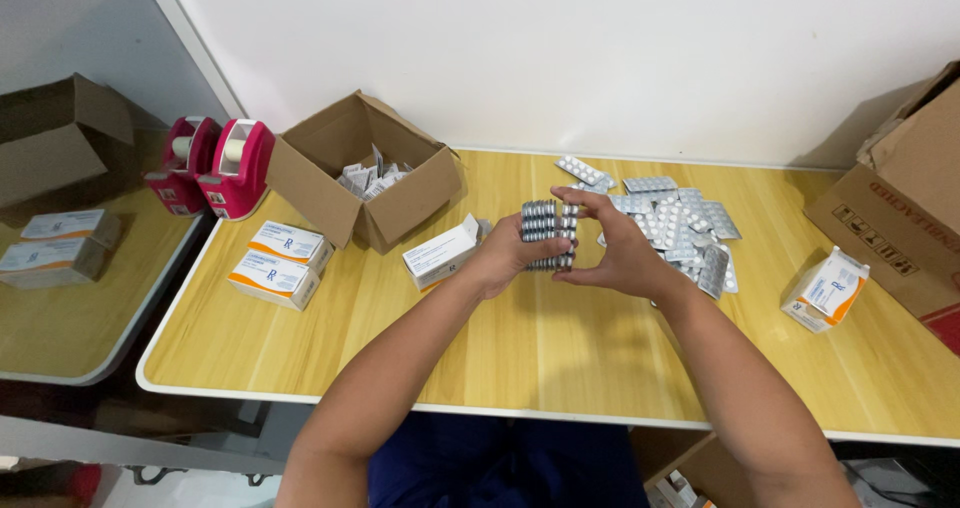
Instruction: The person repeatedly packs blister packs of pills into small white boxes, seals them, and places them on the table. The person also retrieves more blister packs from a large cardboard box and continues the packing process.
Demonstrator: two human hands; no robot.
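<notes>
Your left hand [505, 258] and right hand [615, 253] met above the desk [520, 348], fingers clamped on a squared stack of blister strips [548, 234]. You seemed to be evening its edges; the open white carton [443, 252] lay just left, loose strips [680, 228] right.

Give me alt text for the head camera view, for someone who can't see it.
Left hand and right hand clasp a stack of blister packs over a wooden table. Loose blister packs lie behind; an open cardboard box sits to the left.
</notes>
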